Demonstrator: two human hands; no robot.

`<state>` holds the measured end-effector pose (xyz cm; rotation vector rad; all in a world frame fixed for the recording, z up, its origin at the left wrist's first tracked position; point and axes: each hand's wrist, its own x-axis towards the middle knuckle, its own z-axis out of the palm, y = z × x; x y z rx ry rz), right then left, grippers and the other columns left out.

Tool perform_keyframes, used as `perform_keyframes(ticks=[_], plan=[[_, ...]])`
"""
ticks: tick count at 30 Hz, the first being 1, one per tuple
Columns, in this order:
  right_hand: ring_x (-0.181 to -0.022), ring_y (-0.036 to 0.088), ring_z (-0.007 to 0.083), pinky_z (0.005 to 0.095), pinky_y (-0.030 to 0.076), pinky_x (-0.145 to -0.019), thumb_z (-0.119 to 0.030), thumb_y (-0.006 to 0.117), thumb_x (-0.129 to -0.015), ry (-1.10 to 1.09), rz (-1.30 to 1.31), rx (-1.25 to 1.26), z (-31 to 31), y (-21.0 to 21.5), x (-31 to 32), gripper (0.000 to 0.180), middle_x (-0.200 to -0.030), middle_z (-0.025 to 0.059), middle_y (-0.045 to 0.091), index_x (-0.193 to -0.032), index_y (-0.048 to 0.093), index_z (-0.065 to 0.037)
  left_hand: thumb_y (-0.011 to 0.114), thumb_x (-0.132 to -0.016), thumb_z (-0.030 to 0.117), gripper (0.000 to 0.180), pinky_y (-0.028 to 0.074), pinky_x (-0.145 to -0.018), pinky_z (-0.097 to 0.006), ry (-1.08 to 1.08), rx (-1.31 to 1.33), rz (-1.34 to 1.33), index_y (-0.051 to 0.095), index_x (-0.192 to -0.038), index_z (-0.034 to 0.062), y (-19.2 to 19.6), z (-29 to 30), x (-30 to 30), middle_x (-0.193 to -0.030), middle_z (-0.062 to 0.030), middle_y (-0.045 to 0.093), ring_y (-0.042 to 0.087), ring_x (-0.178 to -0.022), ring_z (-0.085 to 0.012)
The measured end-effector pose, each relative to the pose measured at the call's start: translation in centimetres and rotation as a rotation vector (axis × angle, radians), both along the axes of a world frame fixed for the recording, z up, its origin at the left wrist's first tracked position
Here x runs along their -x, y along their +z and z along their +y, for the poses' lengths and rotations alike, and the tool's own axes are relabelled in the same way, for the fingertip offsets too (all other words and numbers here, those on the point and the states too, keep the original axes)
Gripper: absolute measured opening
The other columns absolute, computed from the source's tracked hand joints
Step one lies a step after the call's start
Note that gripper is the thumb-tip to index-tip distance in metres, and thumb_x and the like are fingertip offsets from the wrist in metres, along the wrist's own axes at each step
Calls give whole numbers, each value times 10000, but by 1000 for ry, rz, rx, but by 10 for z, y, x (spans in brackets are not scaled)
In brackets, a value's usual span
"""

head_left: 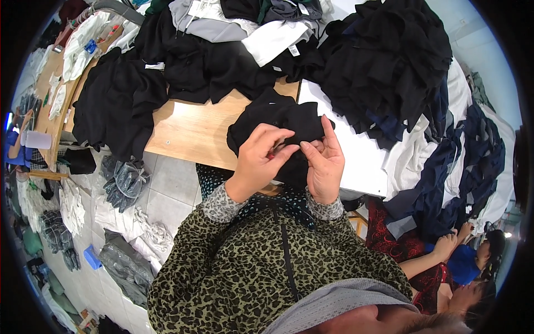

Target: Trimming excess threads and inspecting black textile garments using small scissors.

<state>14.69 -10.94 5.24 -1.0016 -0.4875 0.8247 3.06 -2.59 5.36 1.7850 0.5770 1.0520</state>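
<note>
One black garment (281,114) lies mid-frame. The left hand (257,158) curls round a small red object (271,156); whether the partly curled right hand (324,167) grips cloth is unclear

Jacket (217,273): olive-green ground, black leopard-type print, long sleeves; dark zip (288,256) down the front. Left cuff (223,202) and right cuff (325,211): pale grey, smaller dark leopard spots, contrasting with the sleeves. Neckpiece (334,298), near edge: grey, fine textured pattern, broad curved band; exact type unclear. Lower garment (209,182), far side of jacket: black, scattered pale turquoise spots. Left hand (256,160), right hand (325,171): bare.
</note>
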Motion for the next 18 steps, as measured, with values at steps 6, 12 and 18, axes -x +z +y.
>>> perform_keyframes(ticks=[6, 12, 18], plan=[[-761, 520, 64, 187, 455, -738, 105, 609, -793, 44, -84, 54, 0, 1, 4, 701, -892, 23, 566, -1403, 271, 38, 666, -808, 42, 89, 394, -509, -192, -8, 51, -20, 618, -874, 6, -13, 9, -9, -801, -16, 538, 472, -584, -57], [-778, 512, 62, 185, 449, -744, 99, 604, -795, 18, -87, 64, 1, 3, 3, 706, -913, 29, 560, -1412, 269, 17, 619, -873, 101, 87, 301, -492, -168, -146, 577, -82, 597, -851, 20, -13, 13, -3, -702, 56, 498, 397, -556, -21], [-836, 504, 67, 200, 451, -775, 110, 584, -794, 144, -106, 82, -2, 0, 1, 695, -962, 28, 550, -1412, 283, 3, 667, -822, 92, 118, 392, -553, -195, -68, 246, 46, 617, -847, -12, -15, 10, -8, -782, -7, 539, 462, -618, -56]])
